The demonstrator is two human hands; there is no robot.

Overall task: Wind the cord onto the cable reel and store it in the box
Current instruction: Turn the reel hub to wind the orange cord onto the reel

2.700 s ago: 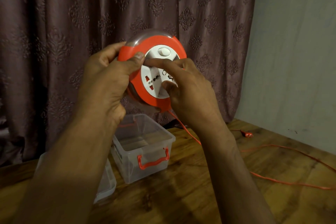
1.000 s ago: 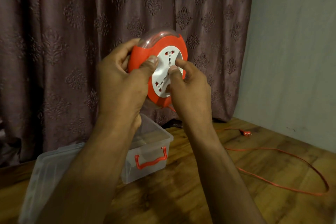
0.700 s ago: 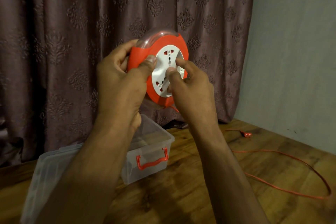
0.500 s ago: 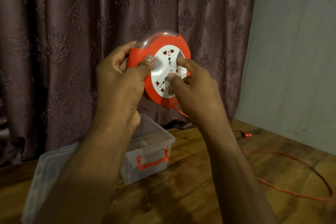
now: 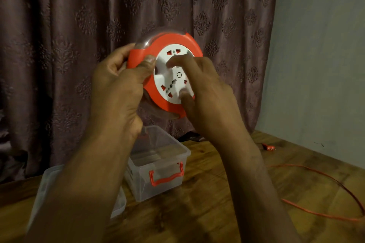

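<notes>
Up in front of the curtain (image 5: 59, 45), the round orange cable reel (image 5: 158, 96) was held in the air above the wooden table (image 5: 207, 193), its white socket face (image 5: 169, 77) turned toward the camera. The left hand (image 5: 116, 89) gripped the reel's orange rim, thumb pressed over the front edge and fingers curled round the back. The right hand (image 5: 203, 92) lay on the white face with a forefinger bent onto its upper part and the thumb pressing near its lower edge, pinching the disc between them. Below the reel stood the clear plastic box (image 5: 158, 165) with a red handle, open at the top, and its clear lid (image 5: 45, 183) lay just to the left, partly hidden behind the left forearm. Off to the right the orange cord (image 5: 335, 181) looped loosely across the table, and its plug (image 5: 270, 147) rested near the grey wall (image 5: 320, 55).
</notes>
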